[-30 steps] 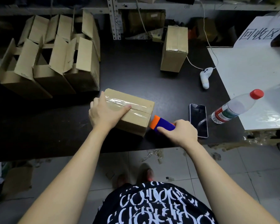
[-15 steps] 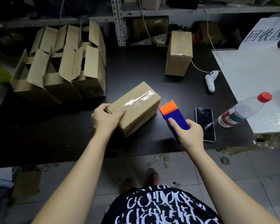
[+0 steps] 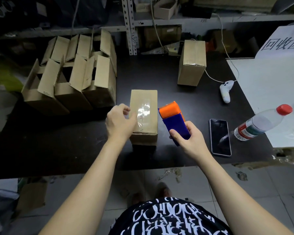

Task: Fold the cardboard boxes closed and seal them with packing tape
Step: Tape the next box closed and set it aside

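- Box [image 3: 143, 116]: frame centre, taped face up.
- Left hand [image 3: 120, 122]: at box's left edge, fingers loosely curled; grip cannot be determined.
- Right hand [image 3: 189, 140]: grasps dispenser [image 3: 174, 122], just right of box.
- Recommended: steady box, then press tape flat.

The box [image 3: 143, 116] at centre is matt brown cardboard, its top crossed by a strip of clear, glossy tape [image 3: 143, 113] that wrinkles and catches the light. The dispenser [image 3: 174, 122] beside it is smooth plastic, orange and blue. The open boxes [image 3: 71, 85] at upper left are the same dull cardboard. So is the sealed box [image 3: 192, 63] at upper centre, with a tape glint on its edge. The tabletop [image 3: 58, 141] is dark and matt. The phone [image 3: 220, 137] has a glossy black face. The bottle [image 3: 263, 122] is clear plastic, and the controller [image 3: 225, 90] is white plastic. The upright [image 3: 130, 26] at top is perforated metal. The floor [image 3: 185, 184] is grey tile.
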Demonstrator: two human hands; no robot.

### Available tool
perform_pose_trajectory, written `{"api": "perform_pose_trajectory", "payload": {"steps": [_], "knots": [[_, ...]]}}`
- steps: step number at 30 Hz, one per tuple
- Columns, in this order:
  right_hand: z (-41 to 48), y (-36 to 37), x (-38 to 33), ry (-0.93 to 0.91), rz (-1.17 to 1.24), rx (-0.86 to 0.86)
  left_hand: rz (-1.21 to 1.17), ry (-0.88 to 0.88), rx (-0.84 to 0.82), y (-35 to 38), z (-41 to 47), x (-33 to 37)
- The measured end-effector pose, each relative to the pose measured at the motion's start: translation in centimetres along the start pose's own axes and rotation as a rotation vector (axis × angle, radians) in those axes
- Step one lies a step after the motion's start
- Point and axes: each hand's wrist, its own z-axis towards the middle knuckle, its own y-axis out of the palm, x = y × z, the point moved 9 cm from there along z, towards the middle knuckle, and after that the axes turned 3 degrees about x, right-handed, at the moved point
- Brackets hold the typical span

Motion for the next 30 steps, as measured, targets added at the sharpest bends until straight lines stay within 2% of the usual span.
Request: {"api": "perform_pose_trajectory", "payload": {"steps": [2,5,8,14,25,30], "knots": [[0.2,0.0,-1.1,-0.063,-0.04,-0.036,-0.201,0.089,-0.106,0.5,0.4,1.8],[0.2,-0.2,-3.0,-0.14,-0.1,-0.033,-0.57,-0.003,-0.473,2.8,0.2,4.0],[0.2,0.1,-4.1,-0.157,-0.04,-0.023,-0.691,-0.074,-0.665,3.9,-0.3,4.9],[-0.1,0.1,-4.9,-0.2,-0.044,0.0,-0.745,-0.149,-0.763,4.3,-1.0,4.5],[-1.9,0.4,-6.5,-0.256,-0.061,-0.016,-0.647,-0.025,-0.765,3.2,-1.0,5.0],[-2.3,0.3,-6.5,-0.263,-0.06,-0.005,-0.711,-0.137,-0.793,3.2,-1.5,4.9]]}}
